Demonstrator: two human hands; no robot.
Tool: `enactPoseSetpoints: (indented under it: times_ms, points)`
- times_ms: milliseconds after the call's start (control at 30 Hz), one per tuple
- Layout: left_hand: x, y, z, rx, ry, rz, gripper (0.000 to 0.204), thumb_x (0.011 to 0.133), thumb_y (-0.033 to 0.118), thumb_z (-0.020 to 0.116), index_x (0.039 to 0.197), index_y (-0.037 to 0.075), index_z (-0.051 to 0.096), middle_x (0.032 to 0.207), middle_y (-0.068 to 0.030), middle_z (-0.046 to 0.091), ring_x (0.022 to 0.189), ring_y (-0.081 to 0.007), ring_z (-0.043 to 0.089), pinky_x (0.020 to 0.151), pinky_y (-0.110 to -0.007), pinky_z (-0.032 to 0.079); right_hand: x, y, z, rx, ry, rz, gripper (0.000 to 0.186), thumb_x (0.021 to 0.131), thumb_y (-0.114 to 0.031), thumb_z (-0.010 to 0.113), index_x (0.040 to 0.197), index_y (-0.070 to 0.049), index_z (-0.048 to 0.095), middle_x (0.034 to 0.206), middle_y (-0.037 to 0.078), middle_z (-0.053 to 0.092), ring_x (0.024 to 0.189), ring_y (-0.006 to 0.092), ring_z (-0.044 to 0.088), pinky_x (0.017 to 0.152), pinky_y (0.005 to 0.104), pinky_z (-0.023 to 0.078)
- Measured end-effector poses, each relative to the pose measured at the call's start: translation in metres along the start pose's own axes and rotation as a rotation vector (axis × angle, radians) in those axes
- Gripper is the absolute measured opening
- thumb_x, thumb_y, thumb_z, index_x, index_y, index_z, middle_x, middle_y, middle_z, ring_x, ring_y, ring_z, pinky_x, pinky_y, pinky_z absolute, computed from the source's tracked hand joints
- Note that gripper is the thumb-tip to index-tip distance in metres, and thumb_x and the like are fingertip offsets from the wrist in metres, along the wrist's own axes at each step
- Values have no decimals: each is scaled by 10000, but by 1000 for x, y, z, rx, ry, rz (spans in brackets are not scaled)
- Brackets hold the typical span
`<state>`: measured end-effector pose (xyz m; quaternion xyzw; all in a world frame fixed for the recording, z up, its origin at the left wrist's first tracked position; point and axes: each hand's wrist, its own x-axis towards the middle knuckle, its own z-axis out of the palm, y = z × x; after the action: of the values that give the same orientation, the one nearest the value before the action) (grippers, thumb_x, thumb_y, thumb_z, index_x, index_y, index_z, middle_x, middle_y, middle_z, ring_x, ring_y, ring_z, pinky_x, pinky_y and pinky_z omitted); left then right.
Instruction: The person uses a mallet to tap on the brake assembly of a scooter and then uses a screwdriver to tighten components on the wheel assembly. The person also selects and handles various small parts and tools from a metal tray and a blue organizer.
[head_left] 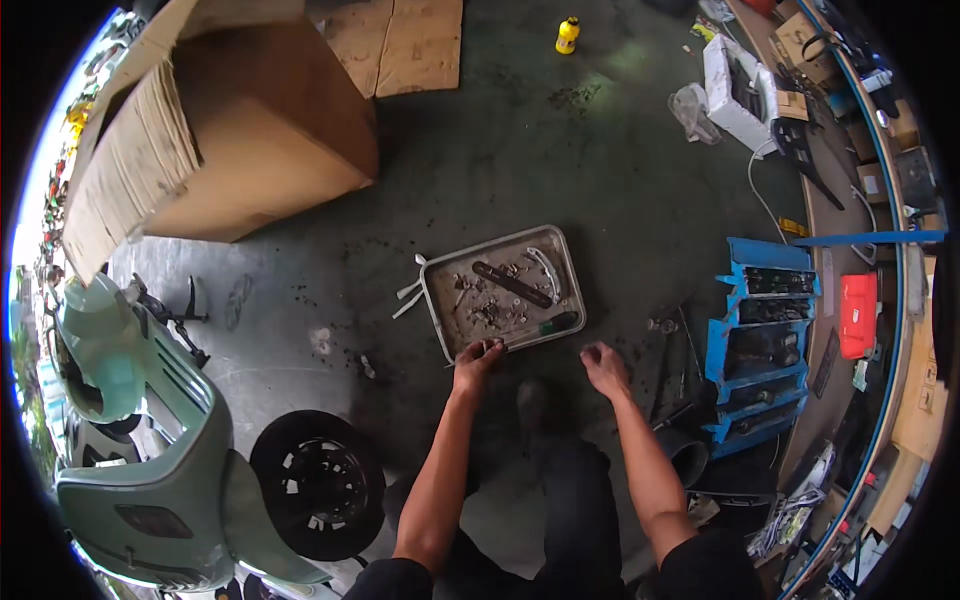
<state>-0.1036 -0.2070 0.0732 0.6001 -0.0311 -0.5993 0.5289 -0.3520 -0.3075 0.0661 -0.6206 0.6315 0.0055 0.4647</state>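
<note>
A shallow metal tray lies on the floor in front of me, holding many small screws and bolts, a long dark brown bar, a curved silvery piece and a screwdriver with a green handle. At the tray's near left corner my left hand is closed, fingertips pinched over the rim. A thin tip pokes out on its left side; what it belongs to is hidden by the fingers. My right hand hovers just off the tray's near right corner, its fingers curled together. Whatever they may hold is too small to see.
A blue cantilever toolbox stands open at right, with loose tools beside it. At left are a pale green scooter body and a black wheel. Farther off are a large cardboard box and a yellow bottle.
</note>
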Motion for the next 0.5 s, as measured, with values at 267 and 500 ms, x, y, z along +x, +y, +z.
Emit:
enactPoseSetpoints:
  times_ms: [267, 500]
  points:
    - [134, -121, -32, -312, 35, 122, 149, 849, 134, 693, 971, 85, 623, 898, -18, 676, 787, -135, 647, 701, -270, 489, 122, 6, 120, 184, -124, -519, 292, 863, -184, 634, 1115, -37, 632, 943, 110, 688, 820, 187, 672, 733, 298, 530]
    - [124, -144, -34, -244, -1, 127, 167, 898, 112, 622, 1053, 47, 612, 910, -33, 650, 828, -143, 634, 734, -274, 509, 91, -11, 127, 105, -163, -585, 306, 834, -168, 649, 1104, -26, 642, 932, 138, 688, 821, 209, 679, 741, 313, 535]
